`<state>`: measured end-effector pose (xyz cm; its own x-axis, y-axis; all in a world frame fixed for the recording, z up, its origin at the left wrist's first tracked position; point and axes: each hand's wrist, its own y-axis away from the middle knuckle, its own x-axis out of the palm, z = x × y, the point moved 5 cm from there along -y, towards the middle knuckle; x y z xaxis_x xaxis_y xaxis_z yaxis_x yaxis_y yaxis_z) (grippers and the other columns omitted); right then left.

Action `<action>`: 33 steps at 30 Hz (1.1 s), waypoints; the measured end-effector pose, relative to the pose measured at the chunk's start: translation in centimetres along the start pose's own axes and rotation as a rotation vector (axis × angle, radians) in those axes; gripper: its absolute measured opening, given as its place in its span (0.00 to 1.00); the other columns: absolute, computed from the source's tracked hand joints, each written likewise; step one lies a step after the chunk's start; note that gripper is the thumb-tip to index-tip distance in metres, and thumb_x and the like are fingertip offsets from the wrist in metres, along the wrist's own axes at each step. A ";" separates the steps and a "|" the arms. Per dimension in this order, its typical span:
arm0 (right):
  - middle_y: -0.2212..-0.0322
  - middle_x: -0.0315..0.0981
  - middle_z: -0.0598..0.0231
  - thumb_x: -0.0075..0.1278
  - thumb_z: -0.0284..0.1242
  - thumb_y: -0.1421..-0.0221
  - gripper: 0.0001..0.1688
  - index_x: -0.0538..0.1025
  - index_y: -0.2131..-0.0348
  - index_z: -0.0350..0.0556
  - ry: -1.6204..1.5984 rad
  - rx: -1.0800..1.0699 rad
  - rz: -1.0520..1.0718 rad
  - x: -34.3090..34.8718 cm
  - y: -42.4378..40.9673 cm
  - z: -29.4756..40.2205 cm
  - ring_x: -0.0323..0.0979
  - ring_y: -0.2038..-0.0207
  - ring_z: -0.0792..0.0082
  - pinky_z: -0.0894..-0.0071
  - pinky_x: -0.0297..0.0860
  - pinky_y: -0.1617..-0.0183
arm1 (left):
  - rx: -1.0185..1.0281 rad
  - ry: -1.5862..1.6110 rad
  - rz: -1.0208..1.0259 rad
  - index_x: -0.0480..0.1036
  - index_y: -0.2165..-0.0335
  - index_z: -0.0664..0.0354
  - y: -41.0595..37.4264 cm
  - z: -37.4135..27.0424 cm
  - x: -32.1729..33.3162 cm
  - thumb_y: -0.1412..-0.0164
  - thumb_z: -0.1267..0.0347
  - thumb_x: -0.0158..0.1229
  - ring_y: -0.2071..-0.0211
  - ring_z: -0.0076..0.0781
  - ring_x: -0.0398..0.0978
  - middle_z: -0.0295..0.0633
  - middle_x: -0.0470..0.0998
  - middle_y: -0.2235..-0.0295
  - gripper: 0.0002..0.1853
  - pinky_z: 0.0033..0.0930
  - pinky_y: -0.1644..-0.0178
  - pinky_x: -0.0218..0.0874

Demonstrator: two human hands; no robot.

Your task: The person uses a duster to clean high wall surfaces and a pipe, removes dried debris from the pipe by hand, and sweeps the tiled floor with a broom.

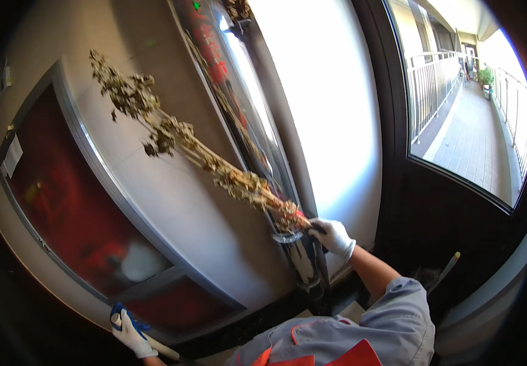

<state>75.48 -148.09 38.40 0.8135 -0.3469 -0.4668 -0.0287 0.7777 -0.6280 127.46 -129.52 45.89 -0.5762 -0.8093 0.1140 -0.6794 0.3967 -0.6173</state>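
Observation:
My right hand [334,238], in a white glove, grips the lower end of a long bundle of dried leafy stalks [204,155]. The bundle slants up and left, its withered brown leaves thickest at the far tip. A bit of red shows near the grip. Behind its lower part stands a tall shiny vertical casing [240,87] with red writing, and I cannot tell whether the stalks touch it. At the lower left, my left hand [131,336], gloved in white with blue on the fingers, is closed round a pale pole [163,349].
A red panel in a metal frame [85,196] is set in the wall at left, with a paper [13,157] on it. At right, a dark door [446,196] has a window onto a railed walkway [462,128]. Another pale rod [449,267] leans near the door.

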 end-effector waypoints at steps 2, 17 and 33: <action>0.74 0.71 0.54 0.50 0.28 0.54 0.12 0.72 0.65 0.47 -0.071 0.018 -0.032 -1.1 -0.7 0.6 0.71 0.72 0.54 0.67 0.67 0.68 | -0.040 -0.037 -0.038 0.68 0.64 0.72 0.6 -0.9 0.0 0.47 0.71 0.54 0.67 0.28 0.69 0.43 0.72 0.65 0.14 0.28 0.61 0.62; 0.81 0.65 0.68 0.39 0.27 0.44 0.10 0.69 0.69 0.36 -0.549 -0.085 -0.277 -7.9 -17.3 -5.2 0.61 0.79 0.80 0.80 0.61 0.76 | -0.042 -0.111 0.021 0.70 0.62 0.67 5.1 -4.3 4.7 0.46 0.72 0.48 0.84 0.19 0.64 0.38 0.73 0.66 0.13 0.19 0.87 0.55; 0.74 0.65 0.61 0.40 0.26 0.46 0.09 0.64 0.63 0.42 -0.515 -0.013 -0.463 8.7 -20.5 -17.9 0.65 0.74 0.70 0.73 0.64 0.66 | -0.062 -0.165 -0.042 0.69 0.62 0.68 4.8 -4.2 3.3 0.44 0.70 0.47 0.89 0.22 0.63 0.39 0.73 0.63 0.13 0.19 0.88 0.54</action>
<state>72.77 -176.45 36.09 0.9159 -0.3455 0.2042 0.3833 0.6023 -0.7002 120.39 -128.42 46.62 -0.4676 -0.8839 0.0067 -0.7309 0.3824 -0.5652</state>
